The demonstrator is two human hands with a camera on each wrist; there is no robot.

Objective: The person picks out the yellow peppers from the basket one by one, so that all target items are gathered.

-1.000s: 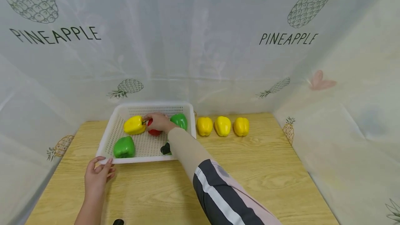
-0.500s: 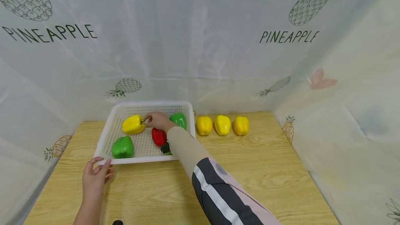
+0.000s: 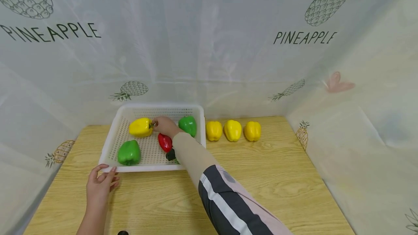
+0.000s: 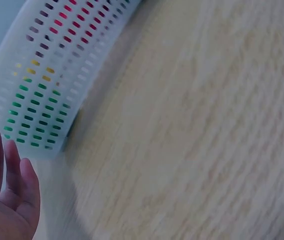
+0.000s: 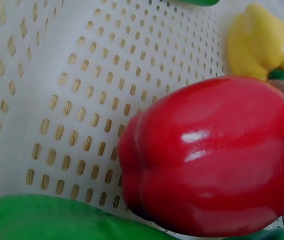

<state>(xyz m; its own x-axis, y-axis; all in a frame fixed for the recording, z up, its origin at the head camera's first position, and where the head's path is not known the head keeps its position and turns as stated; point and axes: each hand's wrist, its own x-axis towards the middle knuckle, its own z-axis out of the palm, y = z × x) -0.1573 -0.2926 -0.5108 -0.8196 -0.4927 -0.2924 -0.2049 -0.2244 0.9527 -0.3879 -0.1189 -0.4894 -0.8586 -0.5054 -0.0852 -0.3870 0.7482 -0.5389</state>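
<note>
My right hand (image 3: 166, 125) is inside the white plastic basket (image 3: 143, 168), thumb and fingers at the top end of a red bell pepper (image 5: 211, 155). That pepper lies under the wrist, its other end toward the wrist camera. Just past the fingertips is the stem of a yellow bell pepper (image 3: 140, 127). A green bell pepper (image 3: 129, 152) sits at the basket's front left, another green bell pepper (image 3: 187, 126) at the back right. My left hand (image 3: 99, 186) holds the basket's front left corner by the rim; in the left wrist view several fingers (image 4: 12, 170) extend beside it.
Right of the basket, three yellow bell peppers (image 3: 233, 130) stand in a row on the wooden table (image 3: 261, 177). More green (image 5: 57, 220) shows low in the right wrist view. A pineapple-print sheet (image 3: 209, 46) hangs behind the table.
The red bell pepper has come out from under my right hand toward the wrist, then shifted slightly left with it. My left hand stays at the basket corner.
</note>
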